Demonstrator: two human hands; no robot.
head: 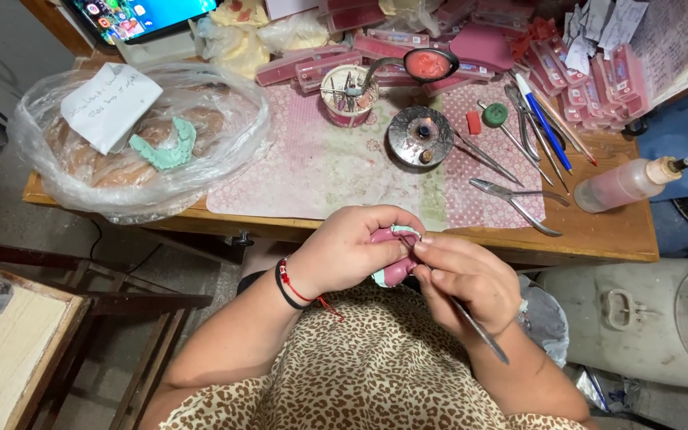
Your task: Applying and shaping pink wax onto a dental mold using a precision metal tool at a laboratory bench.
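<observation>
Nearest, over the lap in leopard-print cloth, both hands meet just short of the table's near edge. The left hand is curled around a pink wax piece on a pale green dental cast, gripping it from the left with thumb on top. The right hand is closed on a thin metal carving tool, held like a pen; its handle runs back over the wrist, and the working tip is hidden where the fingers touch the wax.

To do this step well, I judge the cast should stay braced in the left palm, with the right fingers resting against it so the tip moves in short, light strokes and does not slip or gouge the soft wax.

Farther out on the wooden table, on a patterned mat, pliers lie to the right and a squeeze bottle with pink liquid lies beyond them. A small round metal burner sits in the middle, close enough for warming the tip. At far left, a clear plastic bag holds another green cast and a paper note.
</observation>
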